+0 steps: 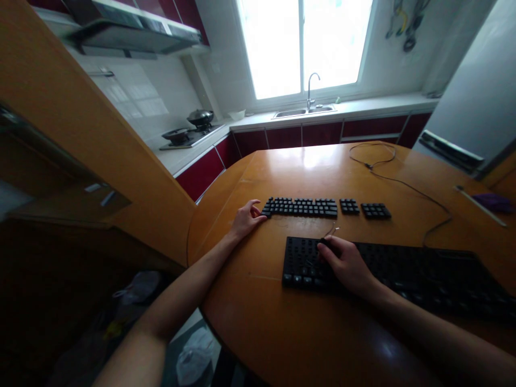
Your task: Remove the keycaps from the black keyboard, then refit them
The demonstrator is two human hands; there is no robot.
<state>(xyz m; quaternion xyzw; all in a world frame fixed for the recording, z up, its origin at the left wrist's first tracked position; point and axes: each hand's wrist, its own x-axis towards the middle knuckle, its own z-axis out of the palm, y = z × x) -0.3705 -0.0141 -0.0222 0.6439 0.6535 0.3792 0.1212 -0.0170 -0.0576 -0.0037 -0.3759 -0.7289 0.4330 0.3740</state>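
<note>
On the wooden table, a block of loose black keycaps (300,207) is laid out in rows, with a smaller cluster (349,206) and another cluster (375,210) to its right. My left hand (245,220) rests at the block's left end, thumb and index finger apart, the thumb touching the corner keycap. Nearer to me lies a black keyboard (419,263), many of its upper left key positions bare and keycaps still along its front row. Over its left part, my right hand (346,263) is closed on a small tool with thin wire ends, apparently a keycap puller (332,230).
A thin cable (411,189) loops across the table's right side. A pale stick (479,206) and a purple cloth (494,202) lie at the right edge. Beyond are a sink (290,113), a stove with pans (200,117) and a fridge (463,91). Plastic bags (196,352) sit below left.
</note>
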